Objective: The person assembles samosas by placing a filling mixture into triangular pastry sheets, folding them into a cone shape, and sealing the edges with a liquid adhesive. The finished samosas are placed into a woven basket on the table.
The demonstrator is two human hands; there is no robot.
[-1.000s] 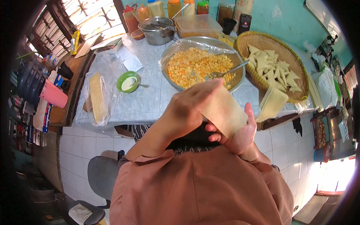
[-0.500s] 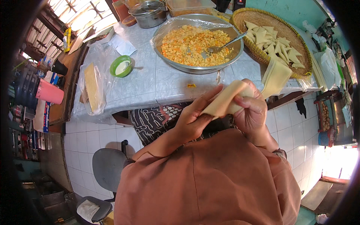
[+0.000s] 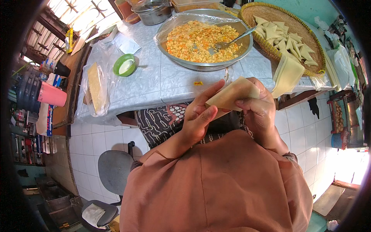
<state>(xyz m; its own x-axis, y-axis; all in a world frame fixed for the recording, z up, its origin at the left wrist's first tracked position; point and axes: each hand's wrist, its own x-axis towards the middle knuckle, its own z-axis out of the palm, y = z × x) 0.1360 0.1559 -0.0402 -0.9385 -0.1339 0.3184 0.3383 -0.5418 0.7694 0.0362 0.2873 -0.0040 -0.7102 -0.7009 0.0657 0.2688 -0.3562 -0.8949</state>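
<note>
Both the left hand [image 3: 199,118] and right hand [image 3: 259,110] pinch a folded pastry sheet [image 3: 232,94] mid-frame; squeezing harder could tear it.

Single head-worn fisheye view, steeply downward, close over the table [image 3: 162,83] edge and lap.

Both hands up near the table edge, sharing one pale pastry sheet [image 3: 232,94] folded into a wedge. Left hand [image 3: 199,118] pinches its lower edge, thumb on top; right hand [image 3: 261,110] grips the right side. Beyond: metal bowl [image 3: 205,63] of orange-yellow filling with spoon [image 3: 232,40]; woven tray [image 3: 315,52] of folded triangles; small green bowl [image 3: 125,65]; loose sheets [image 3: 288,75] hanging off the table's edge.
</note>
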